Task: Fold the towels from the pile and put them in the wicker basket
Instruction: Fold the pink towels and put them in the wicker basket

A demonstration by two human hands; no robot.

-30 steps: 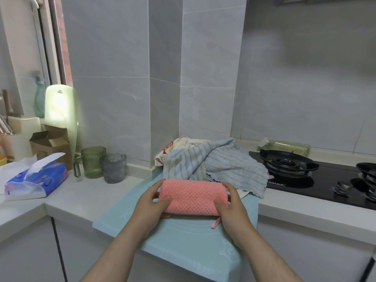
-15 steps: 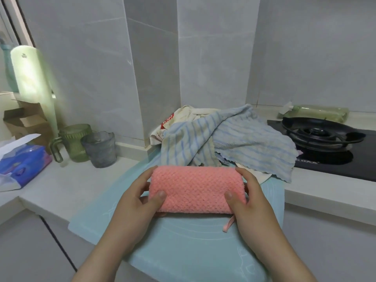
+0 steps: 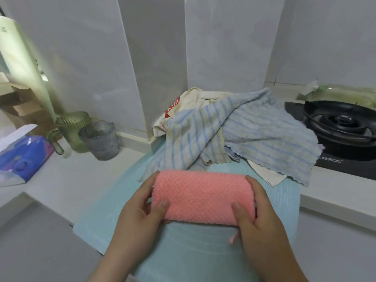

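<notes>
While gripped, pink towel between hands (endwise).

"Where did the one camera sit?"

"On the person's head, looking forward and steeply down, close over the mat on the counter."

"And facing?"

"The tiled wall corner, stove at right. No second view shared anything."

Home kitchen. Gas stove with black burner ring set into white bench, at right. Grey tiled wall behind stove. Left of stove: towel pile on blue mat. Further left: green mug, grey cup, tissue pack, cardboard box. Bagged greens just behind stove.
</notes>
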